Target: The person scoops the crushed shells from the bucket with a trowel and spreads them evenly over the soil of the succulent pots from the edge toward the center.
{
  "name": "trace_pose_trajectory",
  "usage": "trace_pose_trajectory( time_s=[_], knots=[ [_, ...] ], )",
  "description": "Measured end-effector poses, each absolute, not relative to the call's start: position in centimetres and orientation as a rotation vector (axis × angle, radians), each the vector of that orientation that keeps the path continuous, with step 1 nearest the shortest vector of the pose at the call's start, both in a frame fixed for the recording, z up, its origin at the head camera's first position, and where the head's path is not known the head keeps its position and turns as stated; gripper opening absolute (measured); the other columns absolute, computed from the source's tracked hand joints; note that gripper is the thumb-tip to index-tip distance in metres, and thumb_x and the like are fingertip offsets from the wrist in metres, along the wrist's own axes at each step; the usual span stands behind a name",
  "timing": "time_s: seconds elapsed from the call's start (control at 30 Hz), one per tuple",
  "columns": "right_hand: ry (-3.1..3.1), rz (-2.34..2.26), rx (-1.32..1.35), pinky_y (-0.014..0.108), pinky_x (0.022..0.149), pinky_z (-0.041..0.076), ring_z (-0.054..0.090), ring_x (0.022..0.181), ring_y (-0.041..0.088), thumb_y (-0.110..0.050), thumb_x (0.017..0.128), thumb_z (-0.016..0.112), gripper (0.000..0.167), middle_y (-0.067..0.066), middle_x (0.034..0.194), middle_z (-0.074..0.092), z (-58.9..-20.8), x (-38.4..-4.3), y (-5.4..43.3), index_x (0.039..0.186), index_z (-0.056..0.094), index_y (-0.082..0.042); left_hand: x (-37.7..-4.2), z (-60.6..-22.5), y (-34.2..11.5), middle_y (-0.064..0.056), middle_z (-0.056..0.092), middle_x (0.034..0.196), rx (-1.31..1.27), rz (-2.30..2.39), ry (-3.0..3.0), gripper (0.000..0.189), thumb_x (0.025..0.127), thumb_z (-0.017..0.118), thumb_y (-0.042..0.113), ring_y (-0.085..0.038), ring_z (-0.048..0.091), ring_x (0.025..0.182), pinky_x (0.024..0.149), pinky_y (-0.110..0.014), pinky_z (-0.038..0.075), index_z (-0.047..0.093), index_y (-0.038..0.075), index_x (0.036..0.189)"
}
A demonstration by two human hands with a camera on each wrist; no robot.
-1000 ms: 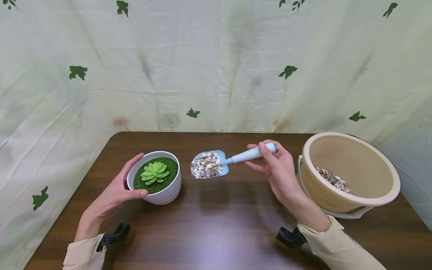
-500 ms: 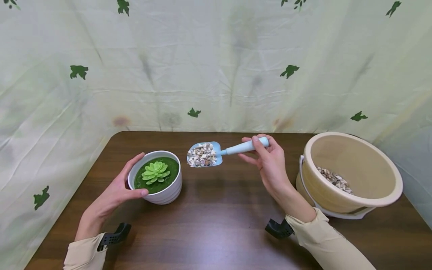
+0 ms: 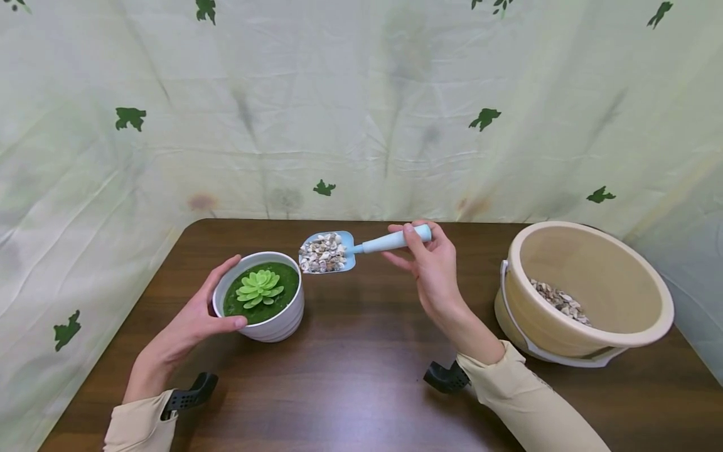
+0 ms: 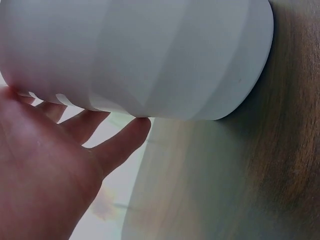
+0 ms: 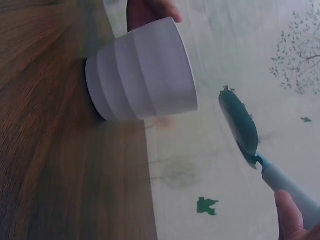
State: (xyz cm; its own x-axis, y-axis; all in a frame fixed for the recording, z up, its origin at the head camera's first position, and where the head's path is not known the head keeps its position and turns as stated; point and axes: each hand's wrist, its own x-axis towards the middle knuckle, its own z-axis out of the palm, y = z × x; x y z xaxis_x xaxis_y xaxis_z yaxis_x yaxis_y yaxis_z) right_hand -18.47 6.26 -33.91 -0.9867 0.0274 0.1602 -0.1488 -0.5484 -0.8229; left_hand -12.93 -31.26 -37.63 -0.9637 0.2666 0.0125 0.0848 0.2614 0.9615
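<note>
A white ridged pot (image 3: 282, 323) stands on the wooden table with a light green succulent (image 3: 260, 289) set in green moss. My left hand (image 3: 194, 314) grips the pot from its left side, thumb at the front of the rim and fingers round the back; the left wrist view shows the fingers against its wall. In my right hand (image 3: 440, 279) is a light blue scoop (image 3: 390, 243), pinched by the handle. Its blade, heaped with small pale stones or shells (image 3: 323, 253), hangs above the table just right of the pot's rim.
A beige bucket (image 3: 514, 314) with a white handle stands at the right of the table, with more small stones (image 3: 559, 301) inside. Behind the brown table (image 3: 361, 389) hangs a pale curtain (image 3: 361, 113) with green leaf prints.
My right hand has carried the loaded scoop left and slightly toward the back, closer to the pot. The left hand and the pot have stayed in place.
</note>
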Motion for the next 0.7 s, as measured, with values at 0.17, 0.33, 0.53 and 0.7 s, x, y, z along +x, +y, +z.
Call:
trace_pose_trajectory(
  time_s=[0.17, 0.33, 0.53, 0.7],
  knots=[
    [-1.427, 2.669, 0.202, 0.051, 0.082, 0.052, 0.065, 0.102, 0.03, -0.006, 0.098, 0.061, 0.011, 0.019, 0.106, 0.065, -34.0, -18.7, 5.2, 0.101, 0.05, -0.004, -12.8, -37.5, -31.2, -0.006, 0.029, 0.146, 0.372, 1.813, 2.355, 0.096, 0.081, 0.071, -0.002, -0.014, 0.041, 0.122, 0.091, -0.019, 0.04, 0.019, 0.027, 0.157],
    [-1.415, 2.66, 0.208, 0.052, 0.081, 0.052, 0.066, 0.101, 0.03, -0.006, 0.097, 0.061, 0.011, 0.02, 0.105, 0.065, -34.2, -18.9, 4.3, 0.099, 0.05, -0.004, -12.8, -37.5, -31.5, -0.007, 0.029, 0.146, 0.415, 1.818, 2.302, 0.099, 0.08, 0.07, -0.003, -0.015, 0.043, 0.121, 0.091, -0.02, 0.04, 0.015, 0.025, 0.158],
    [-1.428, 2.634, 0.224, 0.052, 0.08, 0.052, 0.066, 0.097, 0.027, -0.006, 0.097, 0.061, 0.012, 0.022, 0.106, 0.066, -34.6, -19.0, 3.5, 0.101, 0.05, -0.005, -13.1, -37.6, -31.7, -0.007, 0.026, 0.147, 0.393, 1.805, 2.264, 0.102, 0.079, 0.072, -0.004, -0.017, 0.044, 0.121, 0.091, -0.023, 0.041, 0.015, 0.031, 0.157],
    [-1.454, 2.604, 0.265, 0.05, 0.079, 0.053, 0.066, 0.093, 0.025, -0.005, 0.098, 0.06, 0.011, 0.027, 0.109, 0.064, -34.8, -19.1, 2.8, 0.102, 0.05, -0.004, -13.2, -37.5, -31.6, -0.007, 0.028, 0.147, 0.384, 1.813, 2.281, 0.101, 0.079, 0.072, -0.005, -0.016, 0.045, 0.121, 0.09, -0.023, 0.042, 0.017, 0.029, 0.157]
  ],
)
